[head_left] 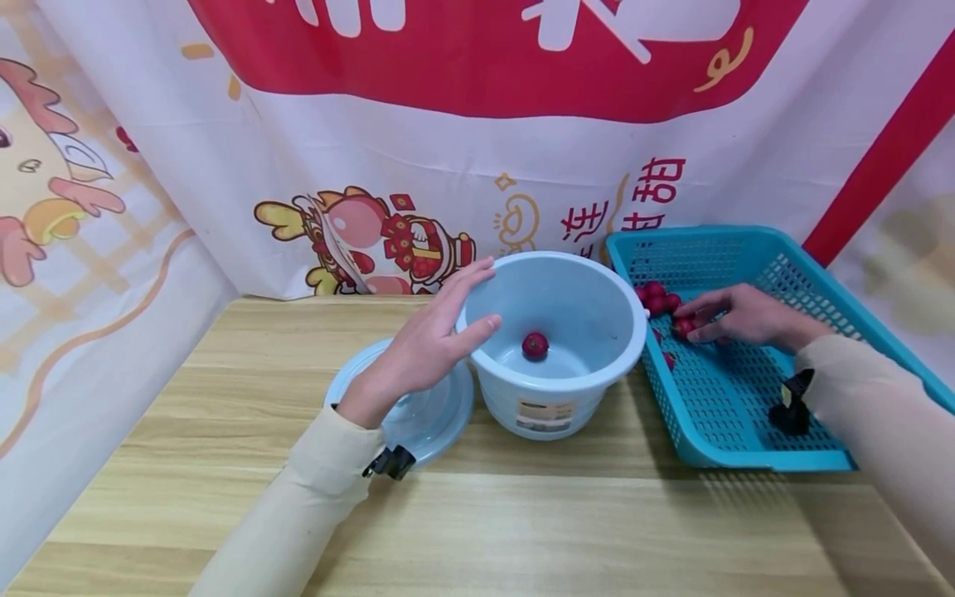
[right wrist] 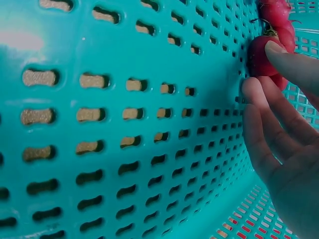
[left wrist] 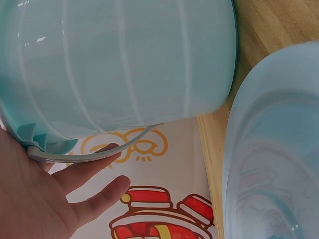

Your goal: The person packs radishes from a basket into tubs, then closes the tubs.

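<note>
A light-blue bucket (head_left: 552, 383) stands upright with one red radish (head_left: 535, 346) on its bottom. At the bucket's left rim is my left hand (head_left: 435, 336), its fingers spread and fairly straight; in the left wrist view they lie beside the thin bucket handle (left wrist: 107, 155). My right hand (head_left: 746, 317) reaches into the turquoise basket (head_left: 753, 458). Its thumb and fingertips pinch a round radish (right wrist: 260, 56) near the basket wall. Several more radishes (head_left: 653, 290) lie close by along the basket's left side.
Left of the bucket a light-blue lid (head_left: 440, 423) lies on the wooden table (head_left: 522, 531), partly under my left forearm. A printed cloth (head_left: 418, 157) hangs behind the table. The basket stands close to the bucket's right side.
</note>
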Demonstrator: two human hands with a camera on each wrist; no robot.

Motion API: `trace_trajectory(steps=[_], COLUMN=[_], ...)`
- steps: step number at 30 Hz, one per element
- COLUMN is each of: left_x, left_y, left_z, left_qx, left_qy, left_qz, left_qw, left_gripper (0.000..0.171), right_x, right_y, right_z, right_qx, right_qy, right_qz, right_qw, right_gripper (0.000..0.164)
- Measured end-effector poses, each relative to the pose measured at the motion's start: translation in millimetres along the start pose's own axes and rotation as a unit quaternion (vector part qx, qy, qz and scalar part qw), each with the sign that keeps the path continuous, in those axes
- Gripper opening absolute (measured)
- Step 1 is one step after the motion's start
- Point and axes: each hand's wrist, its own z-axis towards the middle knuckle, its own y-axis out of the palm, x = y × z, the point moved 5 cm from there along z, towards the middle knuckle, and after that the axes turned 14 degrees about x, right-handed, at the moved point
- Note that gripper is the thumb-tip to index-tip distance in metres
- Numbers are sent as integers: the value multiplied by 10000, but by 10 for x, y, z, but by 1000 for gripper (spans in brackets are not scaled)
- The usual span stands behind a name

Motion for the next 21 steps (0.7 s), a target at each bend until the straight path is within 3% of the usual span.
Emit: trace_trajectory(steps=[10,21], left_x=[-21,-13], left_y=[11,-6], left_z=[-6,-11], left_qx=[-20,-11], left_qy=[-4,16], left_qz=[32,-6], left_qw=[10000,10000], left_gripper=[73,73], right_x=[-48,-44], right_y=[3,-101], right_z=[9,-19], right_qx=[104,390], right_qy=[-390,-317], right_qz=[-483,-49], right_qw=[9980,9987], right_gripper=[50,56])
